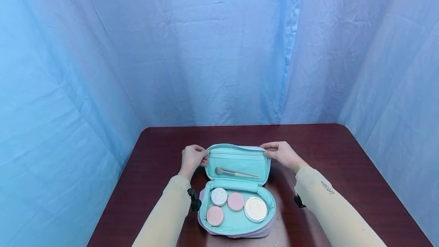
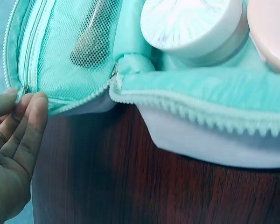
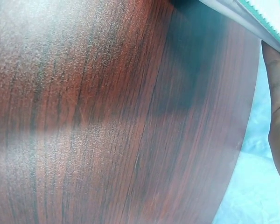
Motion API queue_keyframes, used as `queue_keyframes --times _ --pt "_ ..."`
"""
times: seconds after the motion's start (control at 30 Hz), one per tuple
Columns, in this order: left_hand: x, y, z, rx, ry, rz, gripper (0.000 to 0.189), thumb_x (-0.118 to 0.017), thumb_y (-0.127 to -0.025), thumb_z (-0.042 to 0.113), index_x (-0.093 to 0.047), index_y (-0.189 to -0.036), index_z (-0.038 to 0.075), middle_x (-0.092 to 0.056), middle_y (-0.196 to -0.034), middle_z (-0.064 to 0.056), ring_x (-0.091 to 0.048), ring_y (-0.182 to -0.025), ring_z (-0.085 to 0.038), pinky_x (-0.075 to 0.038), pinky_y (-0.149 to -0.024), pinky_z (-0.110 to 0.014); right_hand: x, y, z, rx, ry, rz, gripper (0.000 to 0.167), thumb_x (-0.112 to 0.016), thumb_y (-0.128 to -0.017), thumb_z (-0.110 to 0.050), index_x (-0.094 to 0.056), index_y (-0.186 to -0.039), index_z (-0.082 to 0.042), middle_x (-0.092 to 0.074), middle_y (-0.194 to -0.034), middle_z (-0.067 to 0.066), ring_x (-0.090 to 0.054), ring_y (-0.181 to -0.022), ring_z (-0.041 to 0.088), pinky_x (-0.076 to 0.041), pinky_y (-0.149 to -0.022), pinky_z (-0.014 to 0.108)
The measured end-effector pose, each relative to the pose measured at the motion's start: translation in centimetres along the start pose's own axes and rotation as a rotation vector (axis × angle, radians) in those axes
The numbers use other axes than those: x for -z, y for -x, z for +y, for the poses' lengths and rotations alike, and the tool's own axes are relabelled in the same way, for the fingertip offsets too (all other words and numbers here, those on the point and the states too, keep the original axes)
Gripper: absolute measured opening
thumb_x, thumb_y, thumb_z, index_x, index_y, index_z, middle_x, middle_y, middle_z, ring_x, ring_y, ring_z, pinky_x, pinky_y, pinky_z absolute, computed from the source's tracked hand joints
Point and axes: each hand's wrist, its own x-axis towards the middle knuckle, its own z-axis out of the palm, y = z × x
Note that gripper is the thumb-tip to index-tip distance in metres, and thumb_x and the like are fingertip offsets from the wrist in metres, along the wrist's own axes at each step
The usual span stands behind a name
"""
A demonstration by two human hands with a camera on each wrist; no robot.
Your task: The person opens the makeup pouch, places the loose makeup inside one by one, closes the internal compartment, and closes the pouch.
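An unzipped cosmetic bag (image 1: 252, 233) with a mint lining stands on the table, its lid (image 1: 236, 163) raised at the back. My left hand (image 1: 192, 159) pinches the lid's upper left edge, close to the zipper pull seen in the left wrist view. At the lid's upper right corner, my right hand (image 1: 282, 154) grips the edge between thumb and fingers. A makeup brush (image 1: 236, 173) lies behind the lid's mesh pocket. Inside the bag sit a white marbled jar (image 1: 219, 196), a pink jar (image 1: 236, 201), another pink jar (image 1: 215, 216) and a larger round compact (image 1: 255, 209).
The dark red wood-grain table (image 1: 329, 170) has rounded far corners. Blue cloth curtains (image 1: 219, 48) hang behind it and along both sides. Small black devices are strapped at both wrists.
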Motion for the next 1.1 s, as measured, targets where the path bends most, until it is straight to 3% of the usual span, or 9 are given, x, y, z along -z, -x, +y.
queue_keyframes --times 0.2,0.27,0.4,0.57,1.1 --pt "0.9 -0.1 0.0 -0.009 -0.072 0.069 0.015 -0.074 -0.094 0.015 -0.074 -0.101 0.002 -0.074 -0.084 -0.016 -0.073 -0.074 -0.037 -0.062 -0.072 -0.050 0.0 0.1 0.0 0.010 -0.002 0.007 0.040 -0.067 -0.100 -0.014 -0.063 -0.139 -0.005 -0.067 -0.132 0.018 -0.064 -0.123 0.031 -0.051 -0.103 0.053" --pt "1.1 -0.1 -0.3 0.010 -0.081 0.054 0.020 -0.075 -0.094 0.018 -0.074 -0.107 0.002 -0.075 -0.090 -0.013 -0.072 -0.077 -0.034 -0.061 -0.075 -0.049 0.0 0.1 -0.1 0.010 -0.007 0.009 0.040 -0.067 -0.100 -0.014 -0.063 -0.139 -0.005 -0.067 -0.132 0.018 -0.064 -0.123 0.031 -0.050 -0.103 0.053" --pt "1.4 0.3 -0.8 0.060 -0.015 -0.056 0.030 -0.073 -0.096 0.018 -0.071 -0.121 0.001 -0.074 -0.106 -0.014 -0.072 -0.090 -0.030 -0.060 -0.086 -0.049 0.0 0.2 -0.1 0.008 -0.020 0.007 0.041 -0.067 -0.099 -0.014 -0.063 -0.139 -0.004 -0.067 -0.132 0.018 -0.064 -0.123 0.030 -0.050 -0.104 0.054" --pt "1.2 0.6 -1.2 0.093 0.046 -0.153 0.030 -0.069 -0.097 0.012 -0.068 -0.125 0.001 -0.072 -0.114 -0.016 -0.073 -0.094 -0.025 -0.060 -0.088 -0.045 0.0 0.2 0.0 0.008 -0.035 0.001 0.043 -0.069 -0.099 -0.016 -0.062 -0.139 -0.005 -0.068 -0.131 0.017 -0.065 -0.121 0.029 -0.050 -0.103 0.054" --pt "1.1 0.4 -1.5 0.065 0.050 -0.125 0.021 -0.067 -0.099 0.010 -0.073 -0.116 0.001 -0.072 -0.111 -0.015 -0.072 -0.089 -0.020 -0.062 -0.083 -0.043 0.6 1.2 2.0 -0.023 -0.158 -0.092 0.056 -0.071 -0.098 -0.019 -0.052 -0.146 0.003 -0.069 -0.127 0.021 -0.072 -0.109 0.027 -0.056 -0.094 0.053"
